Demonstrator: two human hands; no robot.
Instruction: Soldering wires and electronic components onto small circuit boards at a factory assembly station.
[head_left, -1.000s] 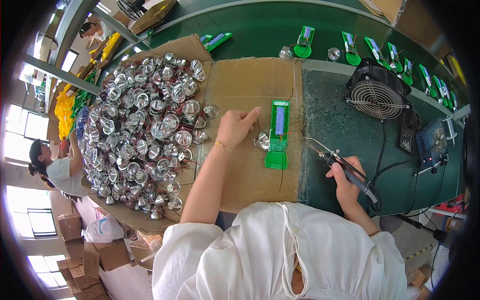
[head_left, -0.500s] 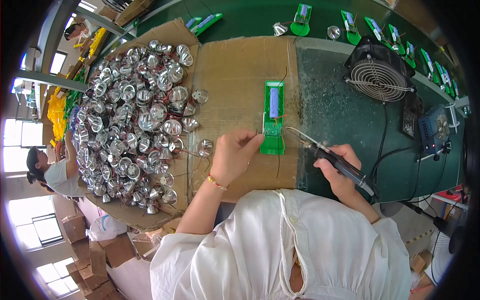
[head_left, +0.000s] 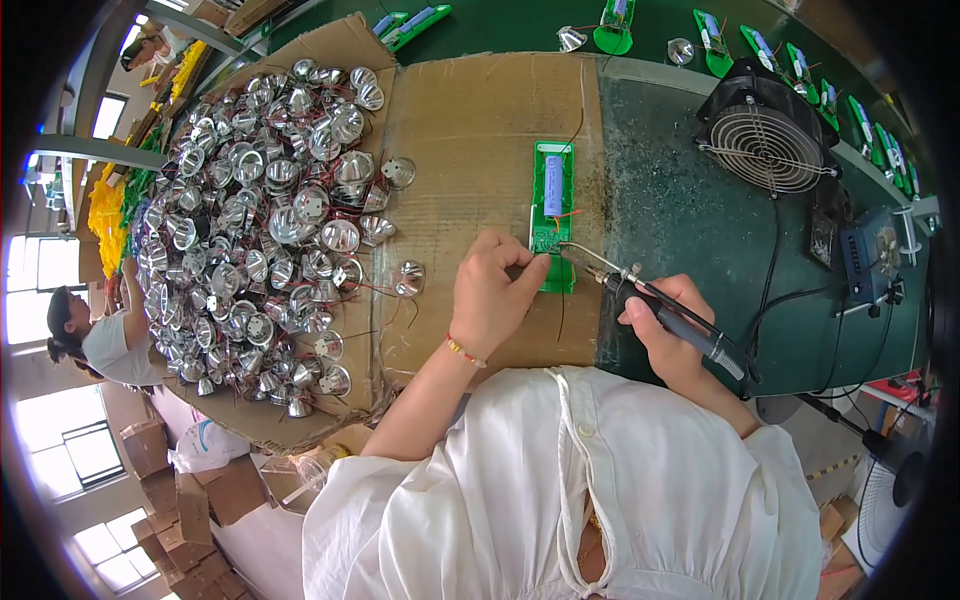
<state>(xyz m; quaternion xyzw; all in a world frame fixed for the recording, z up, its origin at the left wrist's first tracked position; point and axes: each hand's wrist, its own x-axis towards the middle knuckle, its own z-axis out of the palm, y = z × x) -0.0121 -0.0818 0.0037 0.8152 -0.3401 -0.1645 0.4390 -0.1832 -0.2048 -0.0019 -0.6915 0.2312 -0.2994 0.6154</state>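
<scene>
— Cardboard sheet point(head_left: 480, 140) carries what?
— Green circuit board point(head_left: 552, 215) at its right edge; left hand point(head_left: 492, 292) pinches the board's near end, right hand point(head_left: 668, 325) grips a soldering iron point(head_left: 660, 310), tip on it.
— Around it?
— Silver reflectors point(head_left: 260, 220) heaped left; black fan point(head_left: 765, 140) right.

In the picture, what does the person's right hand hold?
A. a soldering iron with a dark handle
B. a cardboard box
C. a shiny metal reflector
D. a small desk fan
A: the right hand grips a soldering iron whose tip reaches the green circuit board, while the left hand rests on the board's lower end.
</scene>
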